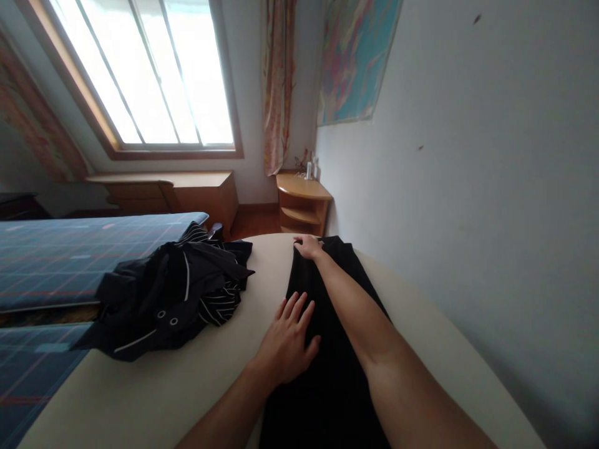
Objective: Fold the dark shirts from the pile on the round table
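Observation:
Black trousers (322,399) lie stretched lengthwise over a cream-coloured round-edged surface, their top end at its far edge. My left hand (291,340) rests flat on their left side, fingers spread, holding nothing. Further off, my right hand (307,247) reaches to the top left corner of the trousers, thumb and fingers closed on the cloth there. My right forearm crosses over the fabric and hides part of it. To the left lies a crumpled pile of dark clothes (163,280) with white stripes, white piping and two metal eyelets.
Blue checked bedding or padding (93,255) adjoins the surface on the left. A white wall (468,187) runs close along the right. Beyond stand a wooden corner shelf (304,185) with small items and a low wooden desk (201,179) beneath the window (154,75).

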`<control>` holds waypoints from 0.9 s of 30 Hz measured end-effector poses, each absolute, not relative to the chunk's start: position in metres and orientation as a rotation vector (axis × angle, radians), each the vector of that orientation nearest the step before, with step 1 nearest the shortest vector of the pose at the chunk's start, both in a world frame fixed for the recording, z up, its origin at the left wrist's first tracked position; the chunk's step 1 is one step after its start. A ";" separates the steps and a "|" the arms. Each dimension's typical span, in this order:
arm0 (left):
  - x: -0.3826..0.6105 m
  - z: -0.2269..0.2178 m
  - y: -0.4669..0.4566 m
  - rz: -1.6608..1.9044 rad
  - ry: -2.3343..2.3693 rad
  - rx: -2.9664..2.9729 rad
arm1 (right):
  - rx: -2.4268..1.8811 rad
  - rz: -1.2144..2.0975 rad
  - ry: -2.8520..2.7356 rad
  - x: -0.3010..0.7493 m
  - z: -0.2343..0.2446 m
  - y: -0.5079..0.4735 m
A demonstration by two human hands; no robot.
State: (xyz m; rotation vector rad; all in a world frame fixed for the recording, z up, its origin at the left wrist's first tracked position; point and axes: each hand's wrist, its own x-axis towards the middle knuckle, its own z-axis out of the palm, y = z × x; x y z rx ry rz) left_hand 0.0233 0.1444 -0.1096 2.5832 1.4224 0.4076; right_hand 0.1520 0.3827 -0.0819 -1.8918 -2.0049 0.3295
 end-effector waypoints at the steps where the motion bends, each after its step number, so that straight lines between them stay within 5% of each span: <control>1: 0.023 -0.110 0.145 0.409 1.423 2.586 | -1.874 0.305 -2.022 0.155 -0.080 0.379; 18: 0.019 -0.116 0.146 0.449 1.403 2.632 | -1.750 0.073 -2.314 0.241 -0.096 0.198; 27: 0.019 -0.118 0.153 0.443 1.451 2.641 | -1.823 0.112 -2.272 0.246 -0.123 0.178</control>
